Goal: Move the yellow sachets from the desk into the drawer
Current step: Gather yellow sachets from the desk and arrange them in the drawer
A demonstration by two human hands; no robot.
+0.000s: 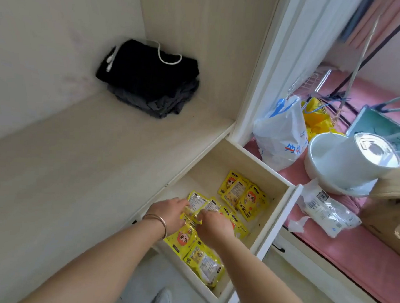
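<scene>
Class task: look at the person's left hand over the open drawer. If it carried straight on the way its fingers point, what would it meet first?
The left hand points up and right, so it would probably first meet the sachets already at its fingers, then the far group of sachets; depth is uncertain.

Both forearms are bare, no sleeves reaching them. A thin metal bangle [156,221] circles the wrist of the left hand [169,214]; the right hand [215,225] wears nothing.
</scene>
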